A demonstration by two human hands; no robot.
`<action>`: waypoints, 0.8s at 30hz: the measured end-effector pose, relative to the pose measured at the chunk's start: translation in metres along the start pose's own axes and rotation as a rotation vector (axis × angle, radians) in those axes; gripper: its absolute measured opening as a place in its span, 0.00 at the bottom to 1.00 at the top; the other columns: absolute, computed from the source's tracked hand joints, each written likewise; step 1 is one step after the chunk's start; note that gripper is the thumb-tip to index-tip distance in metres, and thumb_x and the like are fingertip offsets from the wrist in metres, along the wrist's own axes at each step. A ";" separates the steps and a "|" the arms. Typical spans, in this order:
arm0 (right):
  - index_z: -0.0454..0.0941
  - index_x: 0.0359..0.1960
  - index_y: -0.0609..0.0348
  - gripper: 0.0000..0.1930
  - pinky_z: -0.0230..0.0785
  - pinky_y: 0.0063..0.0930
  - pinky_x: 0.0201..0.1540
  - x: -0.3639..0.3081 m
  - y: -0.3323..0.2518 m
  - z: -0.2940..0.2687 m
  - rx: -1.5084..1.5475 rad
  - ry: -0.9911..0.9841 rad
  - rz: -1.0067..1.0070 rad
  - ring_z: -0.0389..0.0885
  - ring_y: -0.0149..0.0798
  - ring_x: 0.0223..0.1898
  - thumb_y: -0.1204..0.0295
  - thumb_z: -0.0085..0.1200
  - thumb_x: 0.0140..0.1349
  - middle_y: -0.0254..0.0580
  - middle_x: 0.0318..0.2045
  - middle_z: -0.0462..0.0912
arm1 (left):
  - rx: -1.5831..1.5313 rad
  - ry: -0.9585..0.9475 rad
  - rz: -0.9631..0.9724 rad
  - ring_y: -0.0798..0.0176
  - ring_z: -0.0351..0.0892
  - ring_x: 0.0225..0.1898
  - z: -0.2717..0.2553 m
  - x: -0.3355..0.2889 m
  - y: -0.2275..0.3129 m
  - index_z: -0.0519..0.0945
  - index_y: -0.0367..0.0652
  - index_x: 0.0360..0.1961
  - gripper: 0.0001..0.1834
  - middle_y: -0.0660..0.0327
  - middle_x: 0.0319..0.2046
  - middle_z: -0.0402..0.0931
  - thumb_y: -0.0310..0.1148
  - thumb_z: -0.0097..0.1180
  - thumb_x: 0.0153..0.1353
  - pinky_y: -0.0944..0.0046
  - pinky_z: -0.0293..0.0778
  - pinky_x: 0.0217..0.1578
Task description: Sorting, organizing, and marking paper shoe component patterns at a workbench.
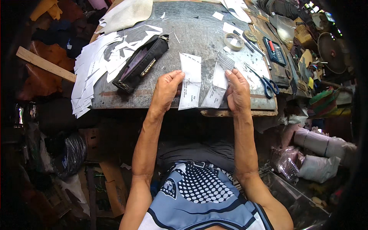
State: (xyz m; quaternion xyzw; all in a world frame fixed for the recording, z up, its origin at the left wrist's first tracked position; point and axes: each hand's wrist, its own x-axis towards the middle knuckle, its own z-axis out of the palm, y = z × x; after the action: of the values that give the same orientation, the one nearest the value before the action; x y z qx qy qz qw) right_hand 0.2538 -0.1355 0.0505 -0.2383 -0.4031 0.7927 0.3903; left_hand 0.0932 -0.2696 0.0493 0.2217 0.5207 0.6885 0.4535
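Note:
My left hand pinches the left edge of a white printed paper piece, creased across its middle. In my right hand is a second white paper piece, its upper end striped with grey lines and its lower part bent toward the left. Both pieces are held up side by side above the front edge of the worktable, with a narrow gap between them. The thumbs lie on top of the paper, and the other fingers are mostly hidden behind.
A black zippered pouch lies left of my hands, beside piled white paper cutouts. To the right are blue-handled scissors, a tape roll and a dark tray. A wooden plank juts in at the left.

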 end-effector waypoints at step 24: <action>0.73 0.40 0.58 0.07 0.70 0.13 0.30 0.010 0.008 0.017 -0.170 -0.083 0.050 0.78 0.21 0.30 0.74 0.55 0.63 0.32 0.34 0.80 | 0.380 -0.121 0.112 0.72 0.78 0.36 0.000 0.000 0.004 0.69 0.30 0.60 0.27 0.58 0.37 0.80 0.26 0.56 0.59 0.72 0.74 0.38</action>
State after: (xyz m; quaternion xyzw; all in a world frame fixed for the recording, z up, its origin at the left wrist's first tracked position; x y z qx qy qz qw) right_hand 0.2334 -0.1382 0.0530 -0.2473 -0.4788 0.7742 0.3319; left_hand 0.0911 -0.2699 0.0532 0.3729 0.5999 0.5874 0.3949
